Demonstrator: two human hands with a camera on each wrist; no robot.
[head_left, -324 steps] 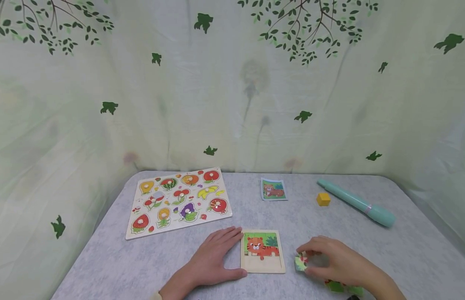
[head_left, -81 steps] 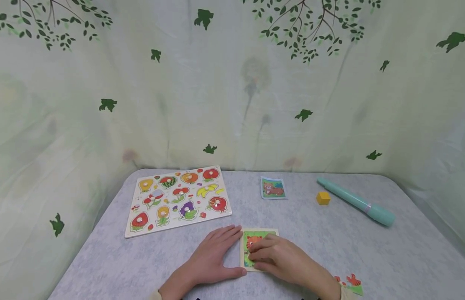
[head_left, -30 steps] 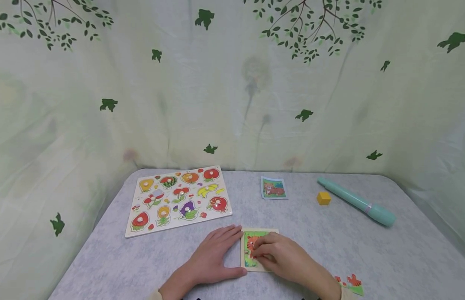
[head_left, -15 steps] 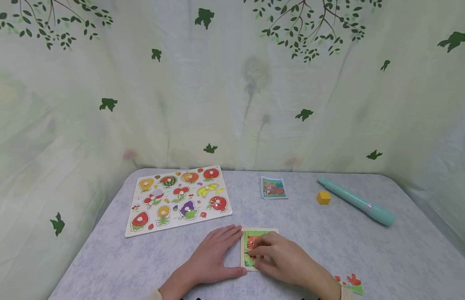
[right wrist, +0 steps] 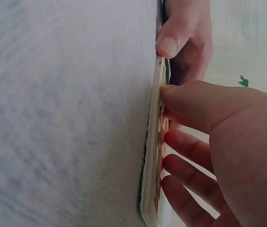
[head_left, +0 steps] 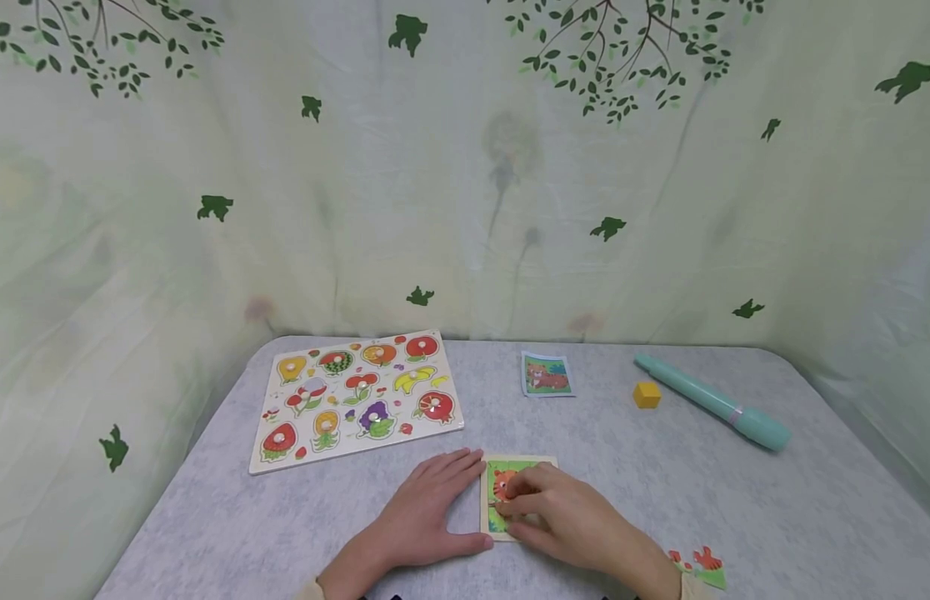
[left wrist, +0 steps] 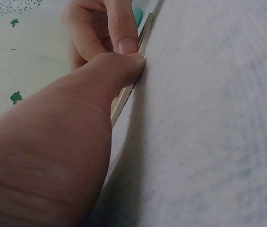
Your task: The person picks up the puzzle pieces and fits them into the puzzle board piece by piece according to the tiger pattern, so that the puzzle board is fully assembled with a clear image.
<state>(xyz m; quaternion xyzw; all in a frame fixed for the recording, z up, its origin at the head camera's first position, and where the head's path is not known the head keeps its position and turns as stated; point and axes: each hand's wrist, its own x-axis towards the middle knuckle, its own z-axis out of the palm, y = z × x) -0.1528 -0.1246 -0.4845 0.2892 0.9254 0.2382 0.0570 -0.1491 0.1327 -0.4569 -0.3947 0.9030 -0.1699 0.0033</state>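
Observation:
A small square wooden puzzle board (head_left: 484, 515) with an orange tiger picture lies at the front middle of the table. My left hand (head_left: 427, 518) rests along its left side, fingers straight, with fingertips at the upper corner and thumb at the lower corner. My right hand (head_left: 573, 515) is over the board and hides its right half. In the right wrist view, the thumb and fingertips (right wrist: 172, 161) touch the puzzle pieces (right wrist: 159, 142) in the board, and no piece shows lifted out. Loose red-and-green puzzle pieces (head_left: 709, 575) lie by the right sleeve, partly covered.
A fruit peg puzzle (head_left: 360, 400) lies at the back left. A picture card (head_left: 547, 376) sits behind the board. To the right are a yellow cube (head_left: 647, 396) and a teal marker-shaped stick (head_left: 712, 404). A leaf-print curtain (head_left: 465, 167) hangs behind the table (head_left: 795, 517).
Since the earliest frame, my right hand has moved left onto the board, and green pieces now fill its lower left part. Recently its fingers have shifted only slightly; the left hand stays put.

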